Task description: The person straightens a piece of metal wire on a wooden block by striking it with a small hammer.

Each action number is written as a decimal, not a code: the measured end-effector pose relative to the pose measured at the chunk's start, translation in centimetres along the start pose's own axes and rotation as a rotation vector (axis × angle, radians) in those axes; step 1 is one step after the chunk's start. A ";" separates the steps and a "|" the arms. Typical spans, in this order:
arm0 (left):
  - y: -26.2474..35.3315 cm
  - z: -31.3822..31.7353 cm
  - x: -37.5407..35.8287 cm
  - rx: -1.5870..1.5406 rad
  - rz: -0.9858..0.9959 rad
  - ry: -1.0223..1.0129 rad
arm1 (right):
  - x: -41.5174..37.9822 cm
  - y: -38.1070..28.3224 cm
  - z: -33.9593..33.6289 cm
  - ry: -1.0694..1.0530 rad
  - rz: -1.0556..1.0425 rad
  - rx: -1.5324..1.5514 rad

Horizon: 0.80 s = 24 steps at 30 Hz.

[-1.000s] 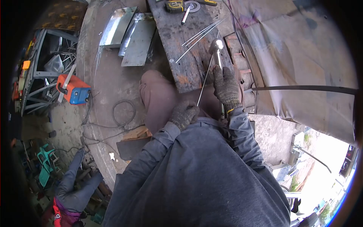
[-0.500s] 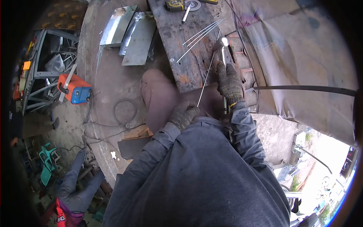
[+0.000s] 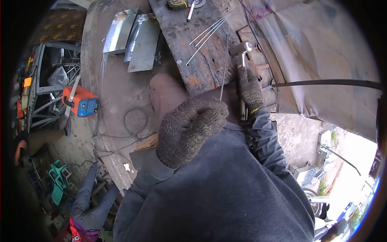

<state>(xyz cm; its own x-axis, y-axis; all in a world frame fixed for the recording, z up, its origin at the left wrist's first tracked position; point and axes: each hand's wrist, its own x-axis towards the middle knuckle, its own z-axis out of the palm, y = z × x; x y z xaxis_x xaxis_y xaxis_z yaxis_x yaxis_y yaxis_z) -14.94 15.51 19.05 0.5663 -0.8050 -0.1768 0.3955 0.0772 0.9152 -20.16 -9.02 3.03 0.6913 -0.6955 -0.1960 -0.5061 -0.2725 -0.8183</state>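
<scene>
My left hand [image 3: 191, 129], in a dark knitted glove, is raised near my chest and closed round the lower end of a thin metal rod [image 3: 224, 68]. The rod runs up along the right part of a worn wooden board [image 3: 189, 38]. Beside the board's right edge, my gloved right hand [image 3: 250, 89] grips a metal hammer [image 3: 242, 49], its head pointing away from me. Several thin rods [image 3: 208, 37] lie on the board, with a white marker [image 3: 191, 12] and a tape measure [image 3: 177, 4] at its far end.
Two bent sheet-metal pieces [image 3: 144, 42] lie left of the board. An orange and blue machine [image 3: 82, 102] with a looping cable [image 3: 135, 131] stands further left. Other people's legs [image 3: 86, 197] show at lower left. A dark bar [image 3: 326, 82] extends at right.
My left hand has risen towards the camera with the rod, which now stands steeper. The hammer's head has turned sideways in my right hand. The whole view has shifted slightly.
</scene>
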 end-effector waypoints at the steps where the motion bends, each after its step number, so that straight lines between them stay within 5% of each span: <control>1: 1.0 0.6 0.4 -0.211 0.029 0.002 | -0.1 -0.4 -0.2 -0.012 -0.006 -0.072; 3: 2.5 1.7 1.6 -0.421 0.055 -0.005 | -0.1 2.1 0.4 0.011 -0.177 -0.098; 4: 3.2 2.2 2.5 -0.075 0.266 -0.011 | -0.1 3.0 0.6 0.029 -0.348 -0.125; 5: 3.7 2.5 3.3 0.276 0.473 -0.014 | -0.6 1.1 0.2 0.032 -0.347 -0.124; 7: 4.2 3.0 4.3 0.300 0.492 -0.061 | -1.3 -2.5 -0.4 -0.082 0.174 0.136; 20: 2.7 2.0 5.5 0.615 0.815 -0.152 | -0.4 0.8 1.0 0.050 -0.083 0.044; 21: 1.2 1.1 5.1 0.614 0.814 -0.152 | -0.7 0.4 0.8 0.050 -0.046 0.042; 23: -1.7 -1.4 3.8 -0.130 0.617 0.256 | -1.1 1.5 0.9 0.063 -0.088 0.151; 24: -1.9 -2.3 3.4 -0.130 0.616 0.257 | -0.6 2.1 1.0 0.054 -0.154 0.060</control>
<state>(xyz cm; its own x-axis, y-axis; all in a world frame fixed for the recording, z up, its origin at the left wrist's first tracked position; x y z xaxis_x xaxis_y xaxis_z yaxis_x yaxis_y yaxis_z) -12.09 13.93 15.91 0.8634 -0.4275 0.2679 0.0201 0.5598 0.8284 -21.14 -8.50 0.85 0.7289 -0.6836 -0.0384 -0.3638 -0.3392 -0.8675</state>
